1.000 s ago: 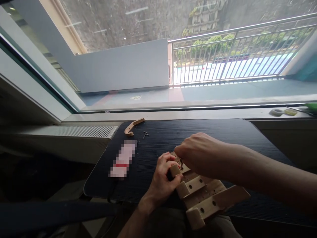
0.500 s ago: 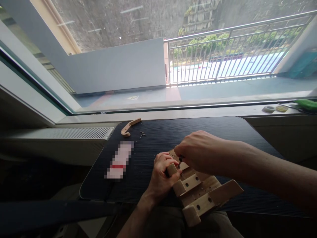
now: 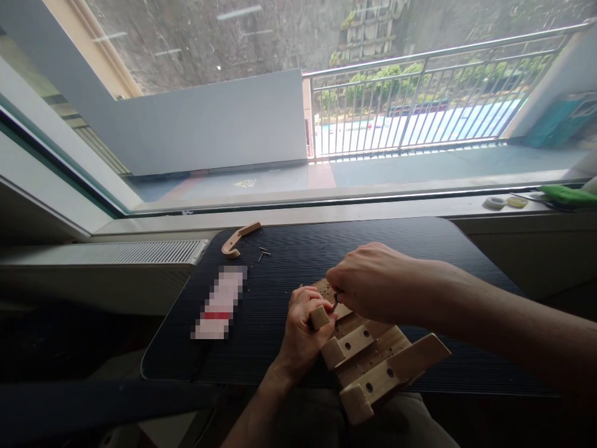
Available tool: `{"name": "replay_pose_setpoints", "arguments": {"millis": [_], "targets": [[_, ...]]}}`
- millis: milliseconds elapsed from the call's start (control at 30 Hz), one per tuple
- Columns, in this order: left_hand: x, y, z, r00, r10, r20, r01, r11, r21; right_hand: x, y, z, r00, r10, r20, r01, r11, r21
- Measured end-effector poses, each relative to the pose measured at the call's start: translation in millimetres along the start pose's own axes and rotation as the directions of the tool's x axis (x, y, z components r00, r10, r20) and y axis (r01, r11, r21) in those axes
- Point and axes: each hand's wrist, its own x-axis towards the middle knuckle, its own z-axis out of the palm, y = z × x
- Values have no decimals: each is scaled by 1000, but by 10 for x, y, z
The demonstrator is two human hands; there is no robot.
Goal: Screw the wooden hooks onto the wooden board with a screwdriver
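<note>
A wooden coat rack, its board (image 3: 385, 350) full of small holes, lies tilted over the near edge of the table and my lap. Several wooden hooks cross it; the nearest hook (image 3: 394, 371) and the middle hook (image 3: 357, 345) show dark screw heads. My left hand (image 3: 301, 326) is closed around the end of the far wooden hook (image 3: 320, 318), pressing it against the board. Above that hook, my right hand (image 3: 366, 274) makes a fist around a screwdriver (image 3: 336, 302). Only its short metal shaft shows, pointing down at the hook; the handle is mostly hidden in my fingers.
On the dark table (image 3: 261, 311) lie a loose wooden hook (image 3: 237, 239), several screws (image 3: 263, 254) and a blurred pink-white packet (image 3: 219, 303). Behind are a window sill with tape rolls (image 3: 494, 203) and a green item (image 3: 566, 196). A radiator (image 3: 140, 252) stands left.
The whole view has shifted slightly, so everything sits a little further left. Both hands keep their places on the hook and screwdriver; my right wrist looks slightly turned.
</note>
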Motion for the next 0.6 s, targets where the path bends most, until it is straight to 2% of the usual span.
{"name": "replay_pose_setpoints", "arguments": {"millis": [200,300,600], "targets": [[0,-4,17,1000,7,1,-7,1000,6,-45,-19,-97,1000,14,-9,-15,1000,-24],[-5,-6,19,1000,-7,12,6,1000,12,-44,-1,-110,1000,-17,-25,16,999,-35],[-25,-10,-53,993,-29,112,27,999,25,-14,-41,-106,997,-63,-37,61,997,-39]]}}
